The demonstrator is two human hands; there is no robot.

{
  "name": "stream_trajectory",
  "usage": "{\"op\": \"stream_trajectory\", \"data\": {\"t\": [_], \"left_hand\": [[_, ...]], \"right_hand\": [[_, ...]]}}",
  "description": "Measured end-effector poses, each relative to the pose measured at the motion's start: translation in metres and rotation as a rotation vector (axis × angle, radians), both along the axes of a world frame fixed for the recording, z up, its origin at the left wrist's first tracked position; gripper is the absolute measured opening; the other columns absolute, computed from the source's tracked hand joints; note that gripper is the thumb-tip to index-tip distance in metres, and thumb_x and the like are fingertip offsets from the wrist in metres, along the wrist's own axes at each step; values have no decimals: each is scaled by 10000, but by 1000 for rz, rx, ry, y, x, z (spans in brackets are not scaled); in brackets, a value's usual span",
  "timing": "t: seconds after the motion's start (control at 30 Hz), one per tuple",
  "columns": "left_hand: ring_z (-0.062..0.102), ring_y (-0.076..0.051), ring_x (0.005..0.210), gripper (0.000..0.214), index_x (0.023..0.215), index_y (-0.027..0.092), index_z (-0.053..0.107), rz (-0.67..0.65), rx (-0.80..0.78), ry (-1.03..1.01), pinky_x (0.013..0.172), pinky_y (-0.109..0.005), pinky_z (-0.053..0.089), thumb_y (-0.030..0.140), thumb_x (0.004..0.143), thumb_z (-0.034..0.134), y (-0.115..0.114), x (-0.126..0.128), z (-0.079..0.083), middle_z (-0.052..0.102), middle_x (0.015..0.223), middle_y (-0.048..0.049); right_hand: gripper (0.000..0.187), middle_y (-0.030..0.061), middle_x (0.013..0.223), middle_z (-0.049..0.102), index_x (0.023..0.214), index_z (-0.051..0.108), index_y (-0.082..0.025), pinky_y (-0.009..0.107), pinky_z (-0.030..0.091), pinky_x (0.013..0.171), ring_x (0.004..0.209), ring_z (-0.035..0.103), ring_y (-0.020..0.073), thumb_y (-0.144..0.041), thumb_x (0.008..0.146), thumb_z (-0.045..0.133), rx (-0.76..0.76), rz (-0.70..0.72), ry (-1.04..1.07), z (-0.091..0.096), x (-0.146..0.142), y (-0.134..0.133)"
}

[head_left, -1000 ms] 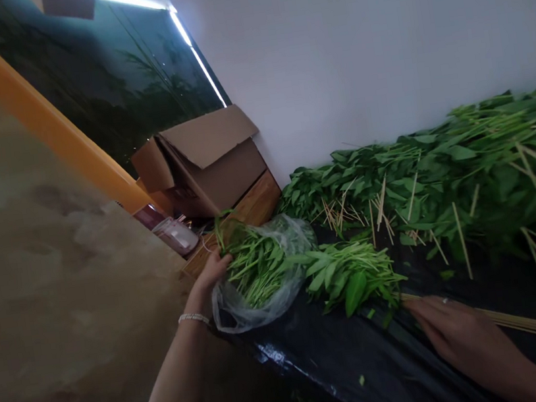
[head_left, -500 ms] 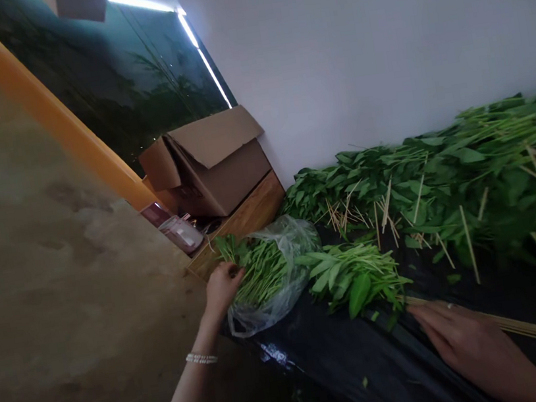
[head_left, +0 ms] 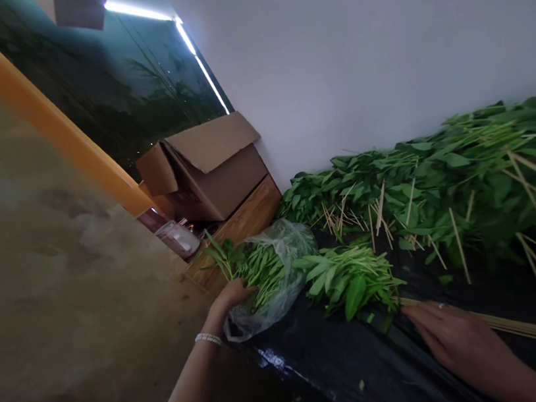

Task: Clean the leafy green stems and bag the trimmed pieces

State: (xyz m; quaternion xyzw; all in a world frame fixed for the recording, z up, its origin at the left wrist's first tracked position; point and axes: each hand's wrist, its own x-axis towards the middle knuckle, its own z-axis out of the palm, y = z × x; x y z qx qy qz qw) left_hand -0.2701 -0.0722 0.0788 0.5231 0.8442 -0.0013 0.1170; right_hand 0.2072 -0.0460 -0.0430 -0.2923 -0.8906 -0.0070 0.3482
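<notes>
My left hand (head_left: 234,293), with a white beaded bracelet at its wrist, is closed on leafy green stems (head_left: 226,260) at the near side of a clear plastic bag (head_left: 250,322). More cut green stems (head_left: 265,271) lie in the bag's mouth. My right hand (head_left: 458,330), a ring on one finger, has its fingers together over a bundle of thin bamboo skewers (head_left: 530,328). Skewer ends show past its fingertips, beside a loose pile of picked greens (head_left: 351,276). How the right thumb grips is hidden.
Black plastic sheeting (head_left: 329,352) covers the work surface. Along the white wall a long heap of greens (head_left: 453,168) has bamboo sticks (head_left: 460,247) poking out. An open cardboard box (head_left: 225,180) and a plastic container (head_left: 181,240) stand on a wooden board (head_left: 258,202).
My left hand has moved slightly down and inward, and the leafy tops beside it now stand higher. The right hand stays over the skewers; the view has shifted slightly.
</notes>
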Motion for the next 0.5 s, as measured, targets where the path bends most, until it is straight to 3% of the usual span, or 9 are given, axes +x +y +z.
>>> {"op": "stream_trajectory", "data": {"t": [0.1,0.2,0.33,0.4,0.5], "left_hand": [[592,-195,629,296,681,181,619,3,49,-177,562,-279,451,460,759,554,8,-8,27,618,605,-16],[455,-142,463,311,640,187,593,19,114,-367,446,-256,356,484,735,599,13,-18,71,479,476,34],[314,-92,399,292,704,189,580,45,260,-619,398,-223,266,466,795,592,15,-25,126,380,462,65],[285,-86,395,290,699,191,555,64,339,-724,390,-211,266,438,850,549,13,-22,139,333,457,70],[311,-80,404,311,678,182,514,126,505,-993,400,-189,324,356,931,465,6,-7,140,307,468,70]], "right_hand": [[287,57,945,739,1010,684,-229,303,551,751,835,695,191,-185,888,427,-1,5,-13,1,-1,-2],[288,52,935,738,1013,677,-229,306,551,757,824,695,188,-180,888,421,10,9,-28,0,-1,-2],[280,50,934,735,1011,667,-227,315,547,776,833,693,190,-177,889,420,17,10,-23,3,-2,-1],[279,50,939,733,1015,663,-227,311,544,778,839,692,189,-176,889,419,12,12,-1,6,-3,-2],[280,51,928,732,1013,664,-225,305,539,770,830,691,187,-178,894,415,10,4,33,12,-5,-5]]}}
